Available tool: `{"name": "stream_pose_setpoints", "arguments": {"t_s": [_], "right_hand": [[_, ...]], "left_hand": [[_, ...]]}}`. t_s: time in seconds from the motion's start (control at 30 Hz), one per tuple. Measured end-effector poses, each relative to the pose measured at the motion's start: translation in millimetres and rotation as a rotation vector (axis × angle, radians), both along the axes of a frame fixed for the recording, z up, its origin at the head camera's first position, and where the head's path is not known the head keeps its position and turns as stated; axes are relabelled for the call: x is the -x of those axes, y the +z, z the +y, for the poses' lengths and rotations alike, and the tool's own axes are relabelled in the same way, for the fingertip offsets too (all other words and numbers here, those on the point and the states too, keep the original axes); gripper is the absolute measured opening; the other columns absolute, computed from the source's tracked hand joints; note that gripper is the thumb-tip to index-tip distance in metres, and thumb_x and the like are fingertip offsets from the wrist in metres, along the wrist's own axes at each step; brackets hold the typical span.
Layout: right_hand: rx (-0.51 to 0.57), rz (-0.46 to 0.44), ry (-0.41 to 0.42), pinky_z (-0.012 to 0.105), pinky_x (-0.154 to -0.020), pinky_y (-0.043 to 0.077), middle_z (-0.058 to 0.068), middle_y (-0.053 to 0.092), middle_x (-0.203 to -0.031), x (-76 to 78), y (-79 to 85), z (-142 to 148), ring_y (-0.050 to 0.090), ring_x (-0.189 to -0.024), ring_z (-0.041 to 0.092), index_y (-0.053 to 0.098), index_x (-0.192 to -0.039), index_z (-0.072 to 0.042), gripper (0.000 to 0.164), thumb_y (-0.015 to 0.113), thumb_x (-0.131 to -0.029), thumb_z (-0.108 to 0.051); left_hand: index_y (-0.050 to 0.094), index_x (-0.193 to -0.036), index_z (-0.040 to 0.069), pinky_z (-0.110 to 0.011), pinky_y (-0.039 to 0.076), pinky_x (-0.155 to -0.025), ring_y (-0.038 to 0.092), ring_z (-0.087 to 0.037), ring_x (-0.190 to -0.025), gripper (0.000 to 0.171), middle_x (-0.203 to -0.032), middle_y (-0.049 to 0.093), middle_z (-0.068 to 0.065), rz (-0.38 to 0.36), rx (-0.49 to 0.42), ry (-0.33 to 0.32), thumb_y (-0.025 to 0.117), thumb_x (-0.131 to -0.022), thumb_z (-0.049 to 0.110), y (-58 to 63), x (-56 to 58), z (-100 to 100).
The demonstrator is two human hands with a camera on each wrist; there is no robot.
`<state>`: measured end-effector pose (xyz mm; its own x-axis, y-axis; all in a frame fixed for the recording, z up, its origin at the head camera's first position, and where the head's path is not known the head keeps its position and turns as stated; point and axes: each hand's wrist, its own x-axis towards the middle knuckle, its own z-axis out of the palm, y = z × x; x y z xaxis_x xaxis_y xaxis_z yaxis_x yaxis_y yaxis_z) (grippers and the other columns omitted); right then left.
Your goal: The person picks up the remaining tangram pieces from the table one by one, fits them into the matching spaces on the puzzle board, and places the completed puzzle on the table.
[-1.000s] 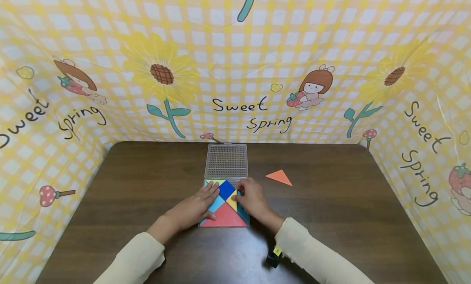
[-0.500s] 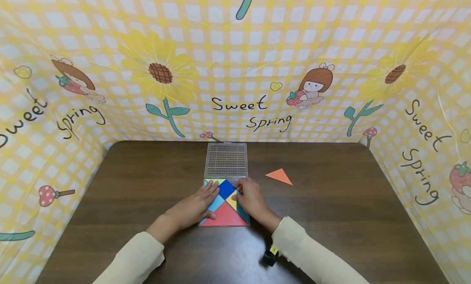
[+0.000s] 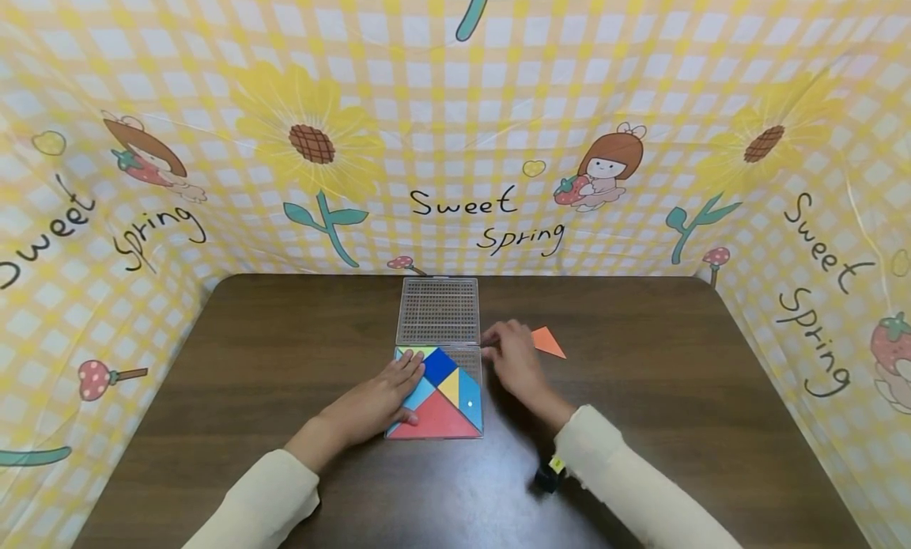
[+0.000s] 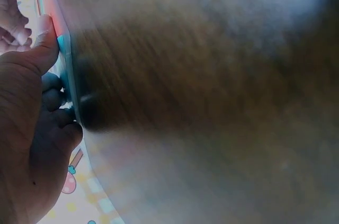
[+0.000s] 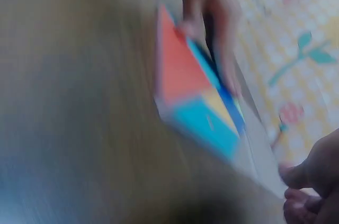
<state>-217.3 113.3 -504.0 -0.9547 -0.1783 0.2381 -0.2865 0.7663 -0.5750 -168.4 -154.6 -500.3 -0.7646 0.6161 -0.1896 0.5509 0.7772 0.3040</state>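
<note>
Flat coloured tangram pieces lie in a square clear case (image 3: 469, 361), whose upper right corner shows its bare gridded bottom. Among them are a red triangle (image 3: 437, 419), a dark blue square (image 3: 440, 367), a yellow triangle (image 3: 451, 388) and a blue piece (image 3: 468, 397). My left hand (image 3: 377, 399) rests on the left side of the pieces, its fingers extended and its thumb on the red triangle. To the right of the case is my right hand (image 3: 518, 365), fingers loosely bent, with nothing visible in them. Beyond its knuckles an orange triangle (image 3: 549, 342) lies on the table, partly hidden.
The case's gridded lid (image 3: 440, 312) lies folded back behind it, near the table's rear edge. A small black object with a yellow label (image 3: 550, 474) is at my right cuff. Patterned yellow cloth (image 3: 455, 138) surrounds the brown table (image 3: 299, 319) on three sides.
My right hand has left the case's right side and moved right, towards the orange triangle, uncovering the blue piece and the bare corner. The left hand has stayed in place.
</note>
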Motion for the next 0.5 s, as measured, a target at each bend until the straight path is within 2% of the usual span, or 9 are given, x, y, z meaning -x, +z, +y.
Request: {"name": "stream_pose_setpoints", "arguments": {"t_s": [0.13,0.3,0.5], "right_hand": [[-0.149,0.028,-0.026,0.042,-0.079,0.047,0.014,0.059,-0.097,16.4,5.4,38,0.051,-0.093,0.033,0.067,-0.100,-0.002,0.022,0.076,-0.082,-0.010],[-0.275,-0.078,0.051,0.044,-0.082,0.047,0.015,0.063,-0.102,31.8,15.9,76,0.052,-0.096,0.035,0.070,-0.105,-0.003,0.035,0.083,-0.076,-0.017],[-0.338,-0.167,0.118,0.039,-0.075,0.050,0.011,0.060,-0.100,40.5,16.8,96,0.055,-0.087,0.025,0.070,-0.111,-0.004,0.043,0.083,-0.075,-0.023]], "left_hand": [[0.021,-0.153,0.011,-0.042,0.022,-0.119,0.006,-0.025,-0.150,0.080,-0.163,0.012,-0.004,0.017,0.004,-0.011,0.052,-0.093,0.054,-2.5,-0.3,0],[0.021,-0.153,0.010,-0.042,0.022,-0.119,0.006,-0.025,-0.150,0.080,-0.163,0.012,-0.004,0.027,0.006,-0.019,0.051,-0.093,0.054,-3.4,-0.8,-1],[0.021,-0.153,0.010,-0.042,0.023,-0.118,0.007,-0.026,-0.150,0.080,-0.163,0.012,-0.005,0.035,0.003,-0.017,0.052,-0.093,0.053,-3.1,0.2,0]]}}
